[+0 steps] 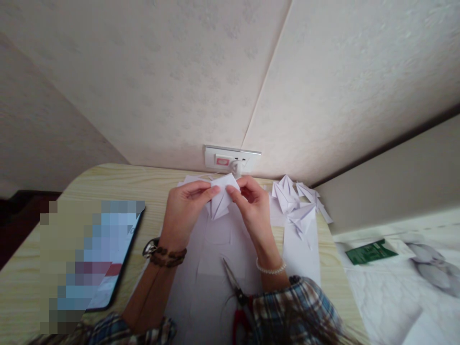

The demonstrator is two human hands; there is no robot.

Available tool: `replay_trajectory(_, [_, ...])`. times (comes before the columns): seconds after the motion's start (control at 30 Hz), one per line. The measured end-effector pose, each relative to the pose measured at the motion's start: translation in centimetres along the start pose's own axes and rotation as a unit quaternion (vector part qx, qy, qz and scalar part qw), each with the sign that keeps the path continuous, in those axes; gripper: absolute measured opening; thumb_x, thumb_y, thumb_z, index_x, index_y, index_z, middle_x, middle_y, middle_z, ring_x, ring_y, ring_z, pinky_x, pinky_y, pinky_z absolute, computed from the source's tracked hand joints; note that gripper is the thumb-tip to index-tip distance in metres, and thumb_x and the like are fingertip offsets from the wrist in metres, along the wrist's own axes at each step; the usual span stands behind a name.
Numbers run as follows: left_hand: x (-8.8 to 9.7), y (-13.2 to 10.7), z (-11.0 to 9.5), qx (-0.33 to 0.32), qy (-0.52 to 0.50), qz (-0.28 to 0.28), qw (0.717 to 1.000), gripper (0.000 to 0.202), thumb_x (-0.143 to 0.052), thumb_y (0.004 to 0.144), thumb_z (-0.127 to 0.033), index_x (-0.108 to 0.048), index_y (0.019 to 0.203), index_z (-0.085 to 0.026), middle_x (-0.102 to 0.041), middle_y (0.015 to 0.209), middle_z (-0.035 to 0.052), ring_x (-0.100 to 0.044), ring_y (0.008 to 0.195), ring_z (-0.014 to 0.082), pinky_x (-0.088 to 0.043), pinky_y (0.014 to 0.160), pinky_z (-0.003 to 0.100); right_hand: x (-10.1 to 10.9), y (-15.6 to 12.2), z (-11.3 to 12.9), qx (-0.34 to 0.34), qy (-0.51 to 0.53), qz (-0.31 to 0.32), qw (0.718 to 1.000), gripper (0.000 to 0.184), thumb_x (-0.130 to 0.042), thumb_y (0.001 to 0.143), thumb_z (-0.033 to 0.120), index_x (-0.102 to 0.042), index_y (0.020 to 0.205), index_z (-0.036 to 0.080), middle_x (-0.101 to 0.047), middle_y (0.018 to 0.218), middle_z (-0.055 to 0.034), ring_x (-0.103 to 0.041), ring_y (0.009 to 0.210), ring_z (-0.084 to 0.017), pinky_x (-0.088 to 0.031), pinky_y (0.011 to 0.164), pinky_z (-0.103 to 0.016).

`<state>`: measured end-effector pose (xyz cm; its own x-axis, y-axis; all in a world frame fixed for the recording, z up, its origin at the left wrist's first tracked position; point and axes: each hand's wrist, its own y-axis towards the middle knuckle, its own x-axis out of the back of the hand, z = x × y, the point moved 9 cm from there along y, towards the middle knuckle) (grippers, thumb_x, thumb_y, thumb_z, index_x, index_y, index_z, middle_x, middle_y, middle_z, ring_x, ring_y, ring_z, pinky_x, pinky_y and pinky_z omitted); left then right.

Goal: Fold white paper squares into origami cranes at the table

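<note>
A folded piece of white paper [223,197] is held up between both hands over the far part of the table. My left hand [187,206] pinches its left edge between thumb and fingers. On the opposite edge, my right hand [252,203] grips it the same way, thumb on the near face. The paper has creases running down to a point at the bottom. White sheets [223,268] lie beneath my hands. Scissors [235,287] with red handles rest on these sheets, partly hidden by my right sleeve.
Several folded paper pieces [293,203] are heaped at the right rear of the table [161,175]. A tablet [118,258], its screen partly blurred out, lies on the left. A socket [232,158] with a plug is on the wall behind. Right of the table is a green packet [371,251].
</note>
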<state>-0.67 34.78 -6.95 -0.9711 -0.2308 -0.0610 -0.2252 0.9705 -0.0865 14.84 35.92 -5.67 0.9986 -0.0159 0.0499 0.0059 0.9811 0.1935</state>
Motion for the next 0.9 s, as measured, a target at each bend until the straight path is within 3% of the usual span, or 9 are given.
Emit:
replay_trajectory(0.2, [0.1, 0.1, 0.3, 0.016, -0.024, -0.021, 0.999, 0.021, -0.081, 0.059, -0.032, -0.069, 0.067, -0.018, -0.071, 0.071, 0.0005, -0.066, 0.071, 0.0176, -0.053, 0.071, 0.028, 0.2, -0.1, 0.2, 0.016, -0.024, -0.011, 1.000, 0.017, -0.066, 0.081, 0.028, -0.058, 0.069, 0.020, -0.052, 0.067, 0.0041, -0.049, 0.064, -0.012, -0.037, 0.060, -0.025])
replay_trajectory(0.33, [0.5, 0.0, 0.2, 0.021, -0.034, -0.040, 0.998, 0.019, -0.081, 0.059, -0.033, -0.067, 0.062, -0.020, -0.071, 0.068, 0.0007, -0.066, 0.068, 0.0183, -0.055, 0.068, 0.030, 0.0, -0.1, 0.2, 0.017, -0.024, -0.004, 1.000, 0.017, -0.066, 0.081, 0.028, -0.057, 0.069, 0.020, -0.052, 0.067, 0.0038, -0.048, 0.064, -0.012, -0.037, 0.060, -0.025])
replay_trajectory(0.7, [1.0, -0.3, -1.0, -0.055, 0.012, -0.048, 0.997, 0.010, -0.074, 0.069, -0.027, -0.068, 0.064, -0.020, -0.068, 0.065, -0.0019, -0.063, 0.065, 0.0147, -0.051, 0.063, 0.025, -0.1, -0.2, 0.3, 0.024, -0.025, 0.003, 0.999, 0.017, -0.066, 0.082, 0.027, -0.057, 0.069, 0.020, -0.051, 0.068, 0.0039, -0.048, 0.064, -0.011, -0.038, 0.060, -0.025])
replay_trajectory(0.9, [0.4, -0.1, -0.6, -0.027, -0.015, -0.041, 0.999, 0.015, -0.076, 0.065, -0.029, -0.066, 0.066, -0.018, -0.067, 0.067, -0.0025, -0.064, 0.068, 0.0142, -0.051, 0.064, 0.023, -0.1, -0.2, 0.3, 0.021, -0.024, 0.000, 0.999, 0.017, -0.065, 0.082, 0.026, -0.057, 0.069, 0.020, -0.052, 0.068, 0.0036, -0.048, 0.064, -0.012, -0.037, 0.061, -0.026])
